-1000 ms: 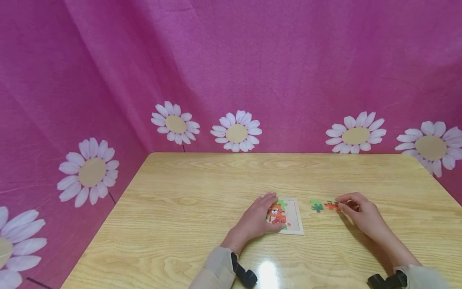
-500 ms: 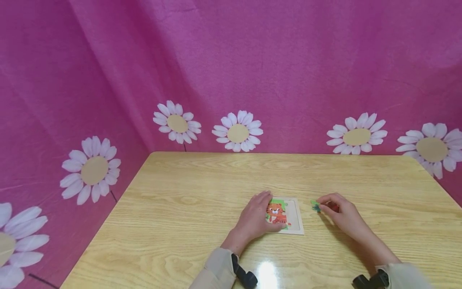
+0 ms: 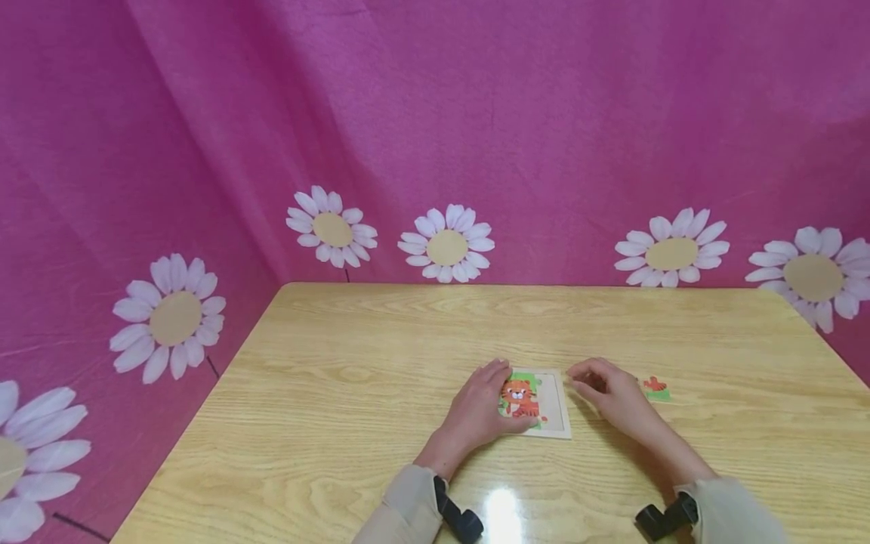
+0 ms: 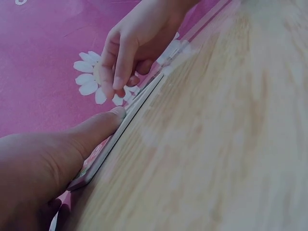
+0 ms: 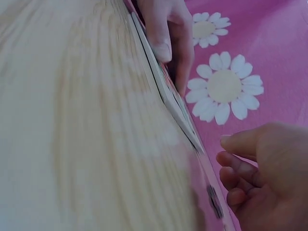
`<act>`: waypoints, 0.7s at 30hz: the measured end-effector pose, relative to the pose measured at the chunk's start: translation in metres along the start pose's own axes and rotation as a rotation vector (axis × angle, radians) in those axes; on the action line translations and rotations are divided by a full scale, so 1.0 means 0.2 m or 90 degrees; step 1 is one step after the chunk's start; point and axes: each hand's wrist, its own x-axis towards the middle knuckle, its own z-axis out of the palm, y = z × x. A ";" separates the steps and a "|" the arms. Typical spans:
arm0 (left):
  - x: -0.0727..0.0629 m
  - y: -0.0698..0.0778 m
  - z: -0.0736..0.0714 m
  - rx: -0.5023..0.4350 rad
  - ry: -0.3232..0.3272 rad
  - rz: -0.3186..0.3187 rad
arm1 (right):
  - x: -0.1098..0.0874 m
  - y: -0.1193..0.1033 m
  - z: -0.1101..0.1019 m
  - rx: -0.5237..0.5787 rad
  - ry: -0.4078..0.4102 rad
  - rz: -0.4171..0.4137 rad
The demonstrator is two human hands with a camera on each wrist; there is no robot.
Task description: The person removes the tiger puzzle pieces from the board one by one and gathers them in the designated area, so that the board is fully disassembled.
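Note:
My left hand [image 3: 469, 404] holds a small wooden jigsaw board [image 3: 555, 412] on the table. In the left wrist view its thumb [image 4: 98, 130] lies on the board's near rim. Part of an orange tiger picture [image 3: 519, 397] with green around it shows in the board; the right part is bare wood. My right hand [image 3: 612, 389] hovers just right of the board, fingers bent and fingertips near each other. Whether they hold a piece is hidden. A red and green puzzle piece [image 3: 656, 389] lies right of this hand.
The wooden table [image 3: 340, 363] reaches back to a pink curtain [image 3: 537, 143] printed with white flowers. Each wrist wears a black camera mount, the left one [image 3: 462, 517] and the right one [image 3: 669, 517], close over the tabletop.
My right hand has moved left, from the loose puzzle pieces to the board's right edge. A red and green piece now shows behind it. The teal-green piece is out of sight. My left hand stays.

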 end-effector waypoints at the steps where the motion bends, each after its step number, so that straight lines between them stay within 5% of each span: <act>1: 0.00 0.00 0.00 0.001 -0.001 0.001 | 0.01 -0.01 0.01 0.001 -0.006 0.002; 21: 0.00 -0.01 0.00 -0.005 0.001 0.017 | 0.11 -0.09 0.18 0.003 -0.032 -0.016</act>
